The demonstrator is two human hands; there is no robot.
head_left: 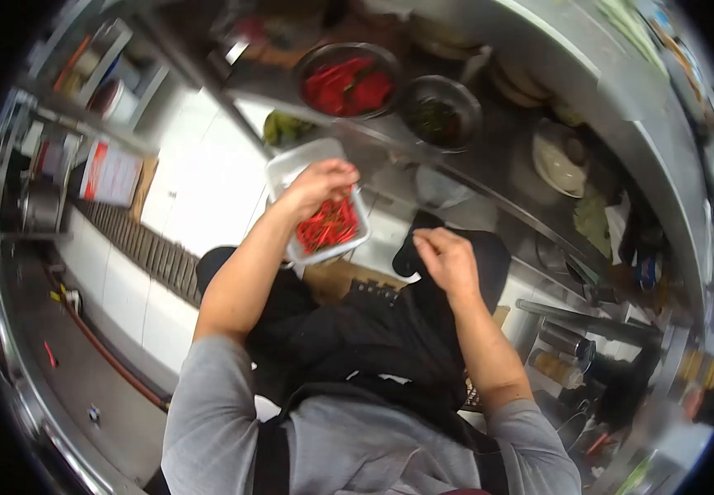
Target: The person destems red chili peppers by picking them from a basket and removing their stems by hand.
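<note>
A white rectangular tub [295, 161] holds red chilli peppers [329, 224] in its near part. My left hand [321, 188] is over the middle of the tub, its fingers curled together above the chillies; whatever it pinches is too small to make out. To the right of the tub, over my right knee, my right hand [446, 256] is raised with thumb and fingers drawn together, and anything between them is hidden.
A metal bowl of red peppers [348, 85] and a metal bowl with green pieces [435, 113] stand on the steel shelf [497, 169] ahead. Beyond the tub lies something green [286, 128]. A drain grate [138, 252] crosses the floor at left.
</note>
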